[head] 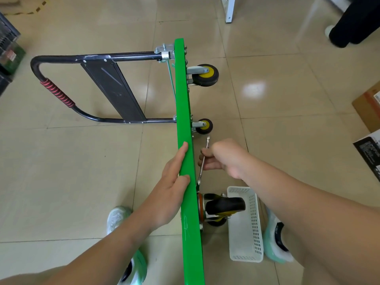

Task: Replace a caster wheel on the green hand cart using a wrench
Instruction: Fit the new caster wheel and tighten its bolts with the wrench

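The green hand cart [185, 120] stands on its side edge on the tiled floor [82, 182]. Its deck runs as a narrow green strip from the upper middle of the frame down to the bottom edge. The folding black handle [98, 56] lies out to the left of the frame, with a red wrapped grip [57, 93] on its bend.

My hands are apart, one on each side of the deck. My left hand [174, 182] lies flat against the deck's left face, fingers straight, with the thumb and forefinger on its top edge. My right hand [222, 159] is curled round the shank of a wrench [203, 161] just right of the deck. The wrench runs nearly parallel to the deck. Its lower end is down at the mounting plate of the nearest caster wheel [226, 203], low in the frame, and I cannot tell whether it sits on a bolt.

That wheel's black tyre reaches right in front of a white perforated basket [253, 223] standing on the floor. Two more casters with yellow hubs stick out from the deck higher in the frame, a larger one [205, 75] and a smaller one [204, 126] just above my right hand.

A cardboard box [368, 105] sits at the right edge, and another person's dark trouser leg [349, 21] shows at the upper right.
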Action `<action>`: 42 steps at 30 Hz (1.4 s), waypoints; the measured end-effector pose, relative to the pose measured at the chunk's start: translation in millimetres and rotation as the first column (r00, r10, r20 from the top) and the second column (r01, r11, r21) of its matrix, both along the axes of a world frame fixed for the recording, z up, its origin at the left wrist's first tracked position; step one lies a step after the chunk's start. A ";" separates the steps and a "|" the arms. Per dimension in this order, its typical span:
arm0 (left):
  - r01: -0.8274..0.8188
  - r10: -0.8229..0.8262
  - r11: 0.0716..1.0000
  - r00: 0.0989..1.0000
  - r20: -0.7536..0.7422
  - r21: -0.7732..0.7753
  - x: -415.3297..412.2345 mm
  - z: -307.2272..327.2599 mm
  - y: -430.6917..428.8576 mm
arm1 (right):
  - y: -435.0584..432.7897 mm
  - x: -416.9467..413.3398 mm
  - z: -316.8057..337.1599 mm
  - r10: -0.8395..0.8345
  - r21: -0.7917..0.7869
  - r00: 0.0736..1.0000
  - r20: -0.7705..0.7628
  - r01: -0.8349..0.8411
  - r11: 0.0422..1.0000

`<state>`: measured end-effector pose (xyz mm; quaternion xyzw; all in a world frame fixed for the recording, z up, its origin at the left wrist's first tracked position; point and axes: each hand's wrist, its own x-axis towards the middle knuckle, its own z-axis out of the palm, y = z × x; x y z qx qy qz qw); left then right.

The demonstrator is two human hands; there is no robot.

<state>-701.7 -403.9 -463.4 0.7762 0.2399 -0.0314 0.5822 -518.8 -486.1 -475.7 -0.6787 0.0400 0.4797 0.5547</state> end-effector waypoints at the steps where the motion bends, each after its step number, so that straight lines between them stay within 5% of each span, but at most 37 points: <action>1: 0.002 -0.002 1.000 1.000 -0.001 -0.002 -0.2 0.0 0.3 | 0.6 2.1 -0.7 -0.021 -0.006 0.999 -0.033 0.021 1.000; 10: -0.015 0.015 1.000 1.000 0.005 -0.003 0.0 1.9 -1.8 | -24.0 -7.9 49.9 -0.091 0.337 0.905 0.415 -0.060 0.939; 17: -0.071 0.072 0.997 0.996 0.043 -0.030 0.5 0.8 -6.5 | -63.1 -55.2 47.7 -0.099 0.455 0.689 0.718 -0.357 0.816; 21: -0.077 0.077 0.997 0.996 0.051 -0.009 1.2 -2.3 -6.6 | -71.0 -64.5 40.8 -0.118 0.380 0.516 0.848 -0.439 0.814; 27: -0.069 0.067 0.997 0.997 0.036 0.038 0.7 -6.7 -4.0 | -72.9 -65.7 40.2 -0.121 0.262 0.290 0.949 -0.515 0.816; 32: -0.074 0.072 0.996 0.996 0.051 0.042 0.2 -5.9 -3.3 | -74.2 -71.5 35.0 -0.132 0.236 0.220 0.966 -0.559 0.795; 37: -0.069 0.067 0.996 0.997 0.043 0.048 1.8 -1.9 -5.6 | -66.5 -64.1 35.4 -0.133 0.273 0.301 0.944 -0.490 0.828; 42: -0.041 0.038 0.999 0.997 0.069 0.034 -2.1 5.6 -7.3 | -70.1 -73.1 31.4 -0.129 0.169 0.109 0.986 -0.608 0.776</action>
